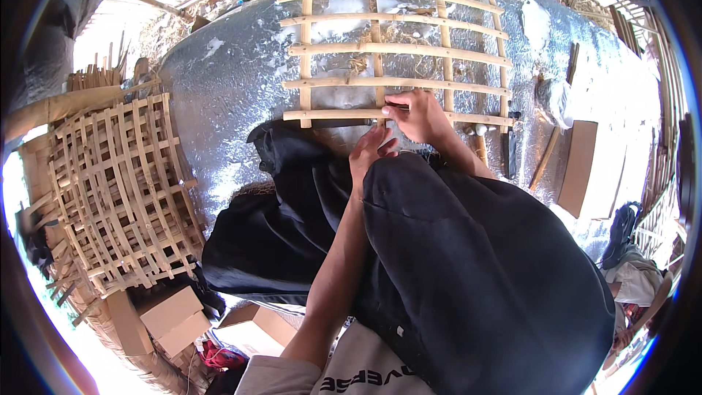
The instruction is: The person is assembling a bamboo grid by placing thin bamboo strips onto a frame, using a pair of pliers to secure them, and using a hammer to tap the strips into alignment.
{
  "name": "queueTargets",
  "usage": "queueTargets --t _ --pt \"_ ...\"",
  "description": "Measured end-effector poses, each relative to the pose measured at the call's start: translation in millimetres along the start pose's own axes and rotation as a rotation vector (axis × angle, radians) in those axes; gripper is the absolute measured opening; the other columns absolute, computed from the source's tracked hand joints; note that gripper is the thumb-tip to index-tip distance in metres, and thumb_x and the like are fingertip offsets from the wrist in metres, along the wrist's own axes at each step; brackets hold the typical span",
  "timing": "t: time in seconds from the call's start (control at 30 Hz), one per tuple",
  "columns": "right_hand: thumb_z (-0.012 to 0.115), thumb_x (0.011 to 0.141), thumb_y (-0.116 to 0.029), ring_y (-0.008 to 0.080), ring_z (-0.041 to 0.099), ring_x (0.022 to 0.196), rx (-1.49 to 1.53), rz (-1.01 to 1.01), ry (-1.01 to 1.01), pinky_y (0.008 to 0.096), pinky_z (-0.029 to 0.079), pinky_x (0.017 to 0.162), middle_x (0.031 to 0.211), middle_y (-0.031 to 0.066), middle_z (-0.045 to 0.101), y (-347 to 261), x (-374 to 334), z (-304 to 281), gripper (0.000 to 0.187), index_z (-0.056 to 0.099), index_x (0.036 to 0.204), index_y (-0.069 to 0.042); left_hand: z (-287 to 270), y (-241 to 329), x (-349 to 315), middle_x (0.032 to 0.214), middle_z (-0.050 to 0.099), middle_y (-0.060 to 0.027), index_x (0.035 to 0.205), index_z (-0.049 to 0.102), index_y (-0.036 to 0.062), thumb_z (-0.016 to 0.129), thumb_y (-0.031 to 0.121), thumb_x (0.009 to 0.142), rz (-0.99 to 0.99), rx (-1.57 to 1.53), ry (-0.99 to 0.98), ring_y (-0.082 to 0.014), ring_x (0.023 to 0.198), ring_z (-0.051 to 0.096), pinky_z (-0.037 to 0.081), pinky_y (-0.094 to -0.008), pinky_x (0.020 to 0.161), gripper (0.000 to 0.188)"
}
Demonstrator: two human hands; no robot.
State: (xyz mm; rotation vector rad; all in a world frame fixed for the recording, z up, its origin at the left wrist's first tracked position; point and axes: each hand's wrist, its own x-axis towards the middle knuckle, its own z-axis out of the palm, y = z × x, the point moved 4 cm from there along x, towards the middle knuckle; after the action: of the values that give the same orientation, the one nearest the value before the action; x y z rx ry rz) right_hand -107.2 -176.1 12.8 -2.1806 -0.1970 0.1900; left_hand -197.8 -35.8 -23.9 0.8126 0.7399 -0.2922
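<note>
A lattice of pale bamboo slats (336, 82) lies on the silver sheet ahead of my knees, with long crosswise slats fixed over several lengthwise ones. My right hand (420, 115) is at the middle of its nearest crosswise slat, thumb and fingers closed at the crossing there. Just below, my left hand (371, 148) has its fingers curled together by the near end of the middle lengthwise slat; whatever they pinch is too small to make out. Right of my right hand lies a wooden-handled tool like a hammer (480, 145), partly hidden by the forearm.
A denser bamboo lattice (117, 190) stands at the left, above cardboard boxes (174, 320). Silver foil sheeting (227, 73) covers the floor. A dark-handled tool (510, 152), a stick (545, 159) and a cardboard piece (578, 164) lie at the right. Dark trousers (475, 256) cover my bent legs.
</note>
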Motion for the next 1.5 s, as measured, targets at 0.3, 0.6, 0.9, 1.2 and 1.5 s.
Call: queueTargets --t 0.3,0.6,0.9,1.2,1.5 --pt "0.075 0.087 -0.018 0.0301 0.073 0.075 -0.017 -0.052 0.04 0.036 0.056 0.065 0.085 0.0191 0.072 1.7 -1.5 -2.2 0.022 0.072 0.099 0.001 9.6 1.3 -1.9 0.105 0.069 -0.011 0.122 0.057 -0.0065 0.07 0.028 0.095 -0.02 0.174 0.094 -0.0132 0.075 0.066 0.054 -0.0262 0.061 0.046" --pt "0.074 0.087 -0.018 0.0299 0.07 0.072 0.041 -0.02 -0.006 0.0358 0.053 0.065 0.082 0.0168 0.071 -0.2 -1.8 -10.5 0.02 0.071 0.096 0.0 11.3 2.8 -5.7 0.098 0.071 -0.0099 0.121 0.059 -0.0077 0.068 0.022 0.096 0.083 0.31 0.112 -0.0099 0.068 0.062 0.052 -0.0258 0.06 0.04" --pt "0.074 0.082 -0.01 0.0335 0.07 0.081 0.075 -0.279 -0.103 0.0382 0.055 0.071 0.093 0.0183 0.071 -10.0 -6.5 -21.3 0.026 0.067 0.104 0.001 1.7 -3.2 -2.4 0.092 0.069 -0.0058 0.125 0.059 -0.0055 0.065 0.019 0.097 0.111 0.292 0.051 -0.0076 0.068 0.059 0.051 -0.0243 0.06 0.037" --pt "0.07 0.078 0.002 0.034 0.07 0.081 0.082 -0.314 -0.093 0.0394 0.055 0.068 0.091 0.0187 0.069 -10.3 -7.7 -20.3 0.028 0.066 0.105 0.001 -3.4 -9.5 -6.1 0.082 0.062 -0.0012 0.122 0.061 -0.0023 0.06 0.013 0.097 0.112 0.338 0.117 -0.0062 0.067 0.055 0.047 -0.0231 0.059 0.029" --pt "0.072 0.079 -0.003 0.0352 0.067 0.087 0.008 -0.358 -0.04 0.041 0.054 0.077 0.095 0.0166 0.069 -11.7 -12.5 -18.3 0.027 0.068 0.105 -0.001 3.6 -4.7 -7.7 0.089 0.061 0.0001 0.126 0.059 -0.0017 0.058 0.013 0.099 0.172 0.207 0.056 -0.0057 0.066 0.055 0.047 -0.022 0.058 0.031"
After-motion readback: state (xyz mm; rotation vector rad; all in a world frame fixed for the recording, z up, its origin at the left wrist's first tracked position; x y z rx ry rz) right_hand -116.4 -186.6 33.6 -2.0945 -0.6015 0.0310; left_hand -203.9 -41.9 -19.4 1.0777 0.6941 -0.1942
